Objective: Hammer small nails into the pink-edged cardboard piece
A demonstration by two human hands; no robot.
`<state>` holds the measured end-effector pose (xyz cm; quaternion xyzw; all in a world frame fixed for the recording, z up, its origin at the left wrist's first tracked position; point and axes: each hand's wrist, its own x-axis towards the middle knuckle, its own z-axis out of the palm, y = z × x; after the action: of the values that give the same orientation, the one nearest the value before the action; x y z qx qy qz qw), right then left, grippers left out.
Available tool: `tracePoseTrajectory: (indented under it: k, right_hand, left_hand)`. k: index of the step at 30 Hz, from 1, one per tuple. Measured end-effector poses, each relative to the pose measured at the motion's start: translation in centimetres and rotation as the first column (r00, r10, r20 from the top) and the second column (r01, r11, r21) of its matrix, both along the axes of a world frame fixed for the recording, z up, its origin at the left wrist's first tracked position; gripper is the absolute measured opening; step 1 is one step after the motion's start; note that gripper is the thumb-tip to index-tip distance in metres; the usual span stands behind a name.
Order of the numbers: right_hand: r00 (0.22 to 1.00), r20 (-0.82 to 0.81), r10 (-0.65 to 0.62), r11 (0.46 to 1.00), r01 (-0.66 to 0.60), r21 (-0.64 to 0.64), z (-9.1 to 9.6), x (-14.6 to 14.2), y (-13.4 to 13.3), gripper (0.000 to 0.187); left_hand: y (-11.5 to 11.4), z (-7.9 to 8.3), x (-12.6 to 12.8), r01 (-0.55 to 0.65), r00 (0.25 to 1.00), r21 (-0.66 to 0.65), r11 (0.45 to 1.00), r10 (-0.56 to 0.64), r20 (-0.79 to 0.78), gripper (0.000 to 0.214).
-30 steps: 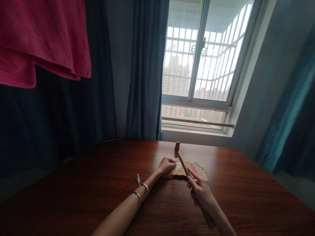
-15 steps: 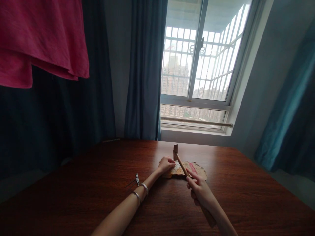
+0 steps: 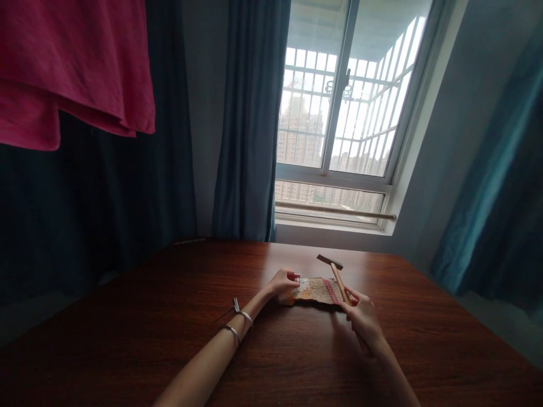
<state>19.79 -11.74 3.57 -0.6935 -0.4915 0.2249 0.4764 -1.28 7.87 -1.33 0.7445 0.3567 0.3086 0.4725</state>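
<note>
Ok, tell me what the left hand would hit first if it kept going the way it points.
For the left hand, the small metal tool at its own fingertips, on the patterned piece; past that, probably the hammer in the right hand, though depth is unclear.

Left hand (image 3: 283,281): stretched well forward, knuckles up, fingers curled in with the tips pinched together.
Left forearm (image 3: 203,367): bare, a long diagonal rising from bottom centre to the right, wrist straight.
Right hand (image 3: 363,318): nearer the body, back uppermost, fingers wrapped in a closed grip (thumb side inward).
Right forearm (image 3: 394,381): bare, entering at the lower edge.
</note>
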Motion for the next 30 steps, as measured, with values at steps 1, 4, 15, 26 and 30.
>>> tracePoseTrajectory:
  k: [1,4,15,26,30]
  right_hand:
    - [0.997,0.07,-0.027,1.0,0.028,-0.008,-0.2,0.7,0.1,0.058]
    - [0.962,0.265,-0.068,0.997,0.077,-0.023,-0.4,2.9,0.0,0.05]
    - [0.849,0.519,-0.103,0.968,0.206,-0.145,-1.4,7.0,-0.3,0.044]
    - [0.841,0.535,-0.083,0.952,0.226,-0.207,-2.5,8.3,0.1,0.046]
    - [0.839,0.536,-0.097,0.954,0.232,-0.191,-3.0,8.8,0.4,0.046]
  left_hand:
    - [0.2,-0.1,-0.1,0.036,0.999,-0.011,0.999,-0.035,0.018,0.054]
    - [0.6,-0.1,-0.2,0.091,0.996,0.008,0.996,-0.091,0.021,0.078]
    - [-0.4,2.6,-2.3,0.214,0.909,0.281,0.936,-0.084,-0.409,0.094]
    - [-0.2,2.4,-2.7,0.327,0.812,0.253,0.91,-0.134,-0.568,0.101]
    - [-0.3,2.4,-2.7,0.334,0.797,0.225,0.916,-0.147,-0.586,0.106]
